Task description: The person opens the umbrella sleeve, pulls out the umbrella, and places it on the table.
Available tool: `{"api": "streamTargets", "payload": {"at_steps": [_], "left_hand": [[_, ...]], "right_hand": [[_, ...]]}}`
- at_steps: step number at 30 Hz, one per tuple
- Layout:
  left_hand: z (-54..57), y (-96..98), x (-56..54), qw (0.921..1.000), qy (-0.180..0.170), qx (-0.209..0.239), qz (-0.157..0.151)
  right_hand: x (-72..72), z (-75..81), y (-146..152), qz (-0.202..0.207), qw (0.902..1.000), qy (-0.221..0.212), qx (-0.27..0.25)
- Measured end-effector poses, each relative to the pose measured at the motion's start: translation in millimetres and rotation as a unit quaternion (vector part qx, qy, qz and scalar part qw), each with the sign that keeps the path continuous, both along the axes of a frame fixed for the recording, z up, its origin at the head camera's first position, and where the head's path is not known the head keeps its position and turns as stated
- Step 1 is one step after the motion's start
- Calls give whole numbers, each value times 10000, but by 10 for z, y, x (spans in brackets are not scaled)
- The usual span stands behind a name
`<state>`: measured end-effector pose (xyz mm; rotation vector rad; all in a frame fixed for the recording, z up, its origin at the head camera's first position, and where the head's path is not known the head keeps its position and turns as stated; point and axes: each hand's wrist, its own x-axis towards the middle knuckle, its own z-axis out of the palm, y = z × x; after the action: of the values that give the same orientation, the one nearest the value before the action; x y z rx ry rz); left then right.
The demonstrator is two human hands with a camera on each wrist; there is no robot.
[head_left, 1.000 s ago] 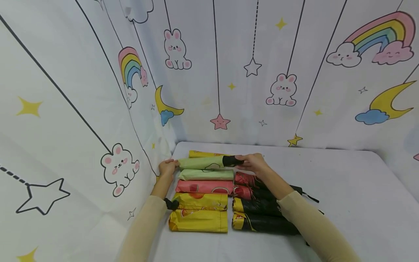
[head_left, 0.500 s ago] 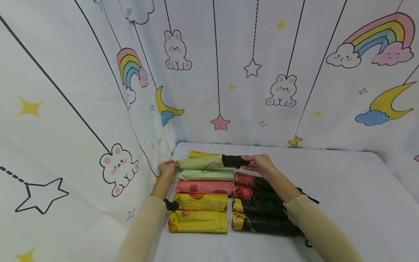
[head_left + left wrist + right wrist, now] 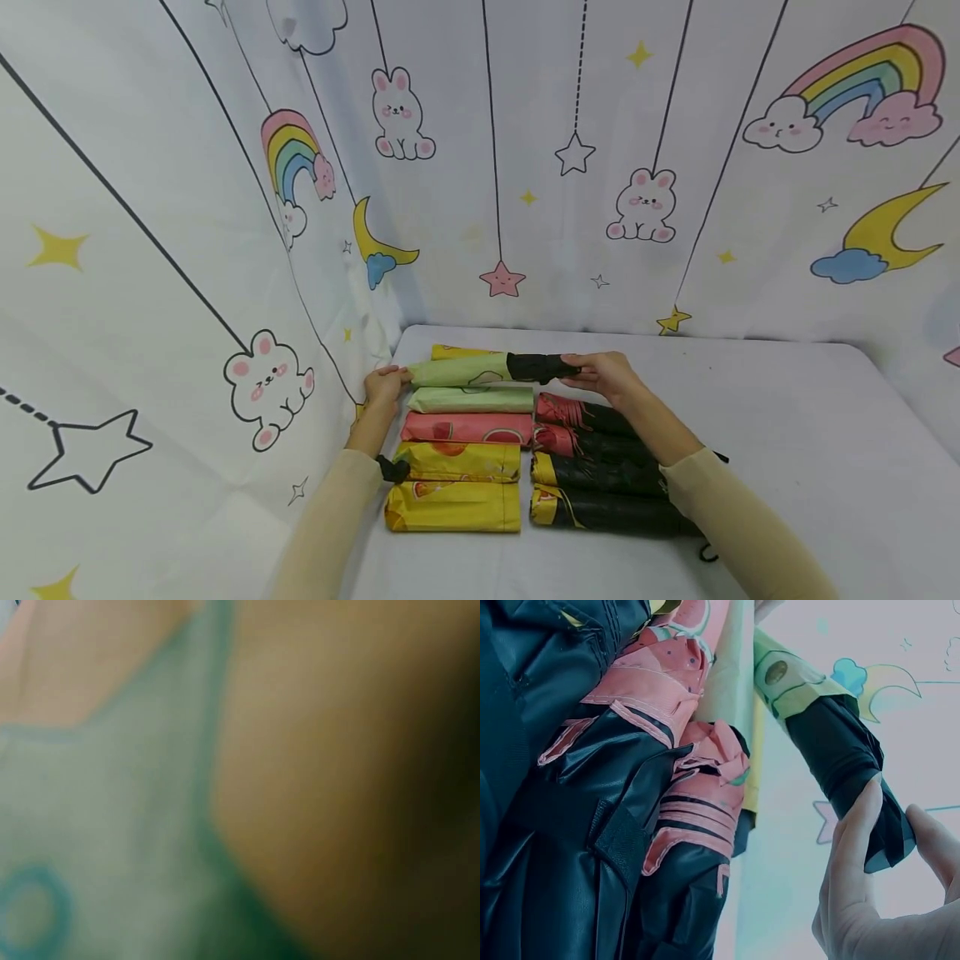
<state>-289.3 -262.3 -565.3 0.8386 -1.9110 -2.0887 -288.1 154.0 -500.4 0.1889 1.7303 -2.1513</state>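
A long rolled bundle (image 3: 457, 372), pale green with an avocado print and black at its right end, is raised at the back of the rows. My left hand (image 3: 384, 385) grips its green left end. In the head view my right hand (image 3: 609, 377) pinches the tip of the black part (image 3: 536, 367) between thumb and fingers; the right wrist view shows that black end (image 3: 847, 776) jutting from the green part (image 3: 784, 675). The left wrist view is blurred, with pale green cloth (image 3: 112, 825) close to the lens.
Below lie similar rolls: pale green (image 3: 472, 400), pink watermelon-print (image 3: 465, 427) and yellow (image 3: 453, 507) on the left, black ones with red or yellow ends (image 3: 607, 510) on the right. Another yellow roll (image 3: 468, 352) lies behind. A patterned white curtain borders the white table (image 3: 780, 417).
My right hand has moved a little to the right with the black end, and more black shows beyond the green part. My left hand stays in place at the left end.
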Motion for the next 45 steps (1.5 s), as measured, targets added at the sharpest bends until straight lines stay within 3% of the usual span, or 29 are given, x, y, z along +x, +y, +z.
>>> {"api": "streamTargets", "payload": {"at_steps": [22,34,45], "left_hand": [[30,12,10,9998,-75,87,-152],[36,-4,39,9997,92,208,-21],[-15,-15,11,9997,-139,202,-45]], "right_hand": [[96,55,194,56,9999,123,-47],[168,69,278,7,9998,184,-124],[231,59,439,45,9995,215,-236]]}}
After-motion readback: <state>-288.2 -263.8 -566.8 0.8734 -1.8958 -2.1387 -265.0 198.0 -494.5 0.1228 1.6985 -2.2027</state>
